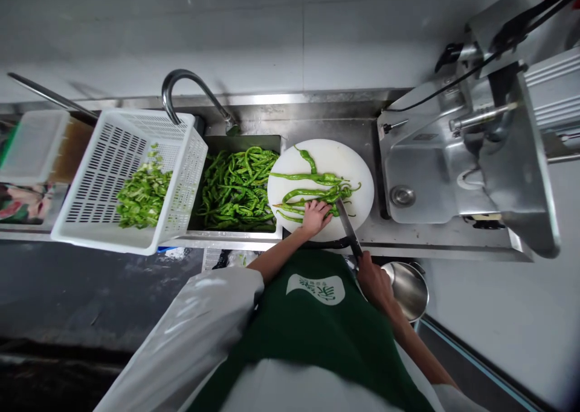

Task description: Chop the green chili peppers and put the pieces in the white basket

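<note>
Several long green chili peppers point(301, 192) lie side by side on a round white cutting board point(357, 165), most with their stems toward the right. My left hand point(316, 217) rests on the nearest peppers with curled fingers, holding them against the board. In my right hand point(374, 276), closed around its handle, is a kitchen knife point(348, 226). Its blade tip reaches the stem ends, just right of my left fingers. Whether the edge has cut into a pepper cannot be made out.
Left of the board, a sink point(240, 234) holds a heap of green chilies under a curved faucet point(190, 77). A white plastic basket point(176, 240) with chopped greens stands farther left. A metal slicing machine point(426, 158) stands right, and a steel pot point(410, 291) below the counter edge.
</note>
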The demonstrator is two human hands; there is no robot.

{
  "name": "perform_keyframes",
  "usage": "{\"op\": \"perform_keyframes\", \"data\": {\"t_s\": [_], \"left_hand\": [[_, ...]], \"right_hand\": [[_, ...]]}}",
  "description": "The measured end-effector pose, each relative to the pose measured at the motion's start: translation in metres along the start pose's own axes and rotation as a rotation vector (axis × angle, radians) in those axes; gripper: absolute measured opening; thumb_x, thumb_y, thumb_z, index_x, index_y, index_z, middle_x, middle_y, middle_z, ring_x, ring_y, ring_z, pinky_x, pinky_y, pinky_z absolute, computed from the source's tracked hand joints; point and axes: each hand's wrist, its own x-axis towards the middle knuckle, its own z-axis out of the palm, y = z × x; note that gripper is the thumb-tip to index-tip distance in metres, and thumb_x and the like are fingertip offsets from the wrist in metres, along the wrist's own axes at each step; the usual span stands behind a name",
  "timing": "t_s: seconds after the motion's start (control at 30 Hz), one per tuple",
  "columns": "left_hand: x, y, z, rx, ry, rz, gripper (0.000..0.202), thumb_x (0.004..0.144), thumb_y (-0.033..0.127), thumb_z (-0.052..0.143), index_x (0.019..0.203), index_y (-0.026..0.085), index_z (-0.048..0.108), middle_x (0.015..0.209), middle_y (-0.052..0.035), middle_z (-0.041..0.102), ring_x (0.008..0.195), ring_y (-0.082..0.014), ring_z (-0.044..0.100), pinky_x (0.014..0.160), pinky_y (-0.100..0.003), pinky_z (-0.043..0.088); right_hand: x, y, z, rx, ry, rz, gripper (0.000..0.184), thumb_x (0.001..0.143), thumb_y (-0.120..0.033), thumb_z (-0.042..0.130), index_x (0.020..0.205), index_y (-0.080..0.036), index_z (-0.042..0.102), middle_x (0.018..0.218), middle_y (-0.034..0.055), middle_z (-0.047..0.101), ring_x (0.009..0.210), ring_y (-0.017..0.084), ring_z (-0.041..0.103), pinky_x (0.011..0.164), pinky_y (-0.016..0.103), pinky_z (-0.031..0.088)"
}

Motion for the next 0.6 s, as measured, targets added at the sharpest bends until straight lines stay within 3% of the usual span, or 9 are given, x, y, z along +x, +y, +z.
{"op": "perform_keyframes", "data": {"t_s": [0.3,0.6], "left_hand": [[0.003,0.001,-0.003,0.013,-0.026,0.006,0.035,0.106,0.041,0.05,0.131,0.024,0.068,0.12,-0.0097,0.069,0.113,-0.0316,0.053,0.095,-0.048,0.038],[0.008,-0.001,-0.002,-0.003,-0.06,0.007,0.035,0.105,0.041,0.051,0.133,0.028,0.067,0.123,-0.0102,0.068,0.114,-0.0326,0.053,0.094,-0.05,0.039]], "right_hand": [[-0.014,-0.013,-0.023,0.009,-0.036,0.01,0.031,0.112,-0.031,0.02,0.123,-0.017,0.045,0.089,0.0135,0.075,0.092,0.031,0.076,0.077,0.036,0.047],[-0.001,-0.009,-0.02,-0.021,-0.035,-0.02,0.03,0.11,-0.023,0.02,0.124,-0.016,0.045,0.091,0.0136,0.075,0.091,0.03,0.076,0.074,0.034,0.045]]}}
